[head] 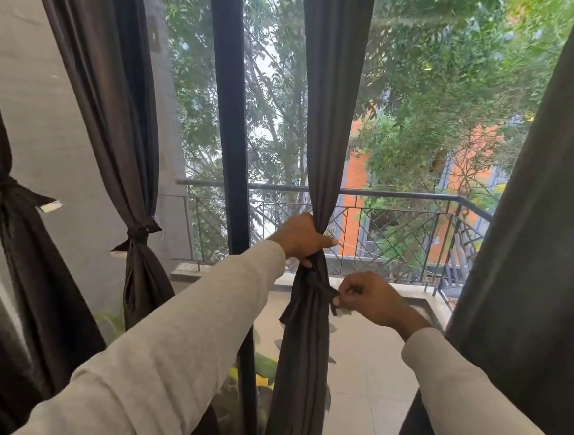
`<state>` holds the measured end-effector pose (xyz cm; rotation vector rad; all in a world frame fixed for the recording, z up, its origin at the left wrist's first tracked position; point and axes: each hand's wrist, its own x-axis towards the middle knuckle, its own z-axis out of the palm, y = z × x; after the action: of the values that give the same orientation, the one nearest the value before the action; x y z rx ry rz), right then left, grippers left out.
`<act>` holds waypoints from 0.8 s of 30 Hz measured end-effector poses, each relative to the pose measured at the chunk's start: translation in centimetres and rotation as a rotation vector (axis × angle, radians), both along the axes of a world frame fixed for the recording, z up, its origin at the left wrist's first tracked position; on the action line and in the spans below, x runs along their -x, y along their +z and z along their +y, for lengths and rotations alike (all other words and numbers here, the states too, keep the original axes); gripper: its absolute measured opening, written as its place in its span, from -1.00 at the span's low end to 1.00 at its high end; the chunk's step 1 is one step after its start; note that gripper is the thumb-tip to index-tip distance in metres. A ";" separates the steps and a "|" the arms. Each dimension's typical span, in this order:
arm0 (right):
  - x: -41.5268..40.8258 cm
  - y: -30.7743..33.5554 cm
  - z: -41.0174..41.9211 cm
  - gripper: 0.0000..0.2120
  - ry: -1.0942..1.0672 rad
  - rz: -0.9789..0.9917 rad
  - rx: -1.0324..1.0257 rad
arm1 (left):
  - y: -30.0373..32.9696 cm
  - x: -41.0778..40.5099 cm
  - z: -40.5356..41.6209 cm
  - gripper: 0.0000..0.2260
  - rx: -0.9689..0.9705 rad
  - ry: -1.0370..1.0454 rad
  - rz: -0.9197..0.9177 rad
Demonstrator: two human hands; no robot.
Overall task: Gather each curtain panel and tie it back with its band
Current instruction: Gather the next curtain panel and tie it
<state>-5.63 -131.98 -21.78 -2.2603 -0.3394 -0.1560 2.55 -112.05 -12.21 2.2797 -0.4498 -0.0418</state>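
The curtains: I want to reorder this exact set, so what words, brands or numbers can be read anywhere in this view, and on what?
No text can be read anywhere.
White tag on the far-left curtain's band: shows no legible print.
Pale tag at the band end pinched by the right hand: mostly hidden, unreadable.
Middle curtain, gripped by the left hand: plain dark cloth, no label showing.

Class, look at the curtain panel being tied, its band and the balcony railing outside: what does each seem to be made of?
Curtain panel: dark woven cloth, matt; it hangs in soft folds.
Band: apparently the same dark fabric; it bends limply as the right hand pinches it.
Balcony railing: probably painted metal; thin, rigid dark bars.
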 end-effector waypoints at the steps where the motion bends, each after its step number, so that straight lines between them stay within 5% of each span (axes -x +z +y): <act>1: -0.2 -0.1 -0.7 -0.86 -0.037 -0.048 0.000 | -0.1 -0.2 0.3 -0.52 -0.003 -0.013 0.003; 7: -1.5 1.1 -1.7 -0.84 -0.221 -0.266 -0.037 | -0.7 0.2 1.1 -0.72 -0.007 -0.226 0.032; 18: -1.8 -1.1 2.8 -0.75 -0.080 0.049 -0.812 | 0.0 2.3 1.7 -0.60 0.122 -0.284 0.176; 24: -0.9 -1.5 3.2 -0.81 0.083 0.144 -0.859 | -0.2 2.3 2.1 -0.72 0.190 -0.273 0.176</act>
<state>-4.69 -128.79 -23.30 -1.3964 -0.2262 -0.0722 0.23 -109.98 -12.38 1.9950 -0.6403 -0.3217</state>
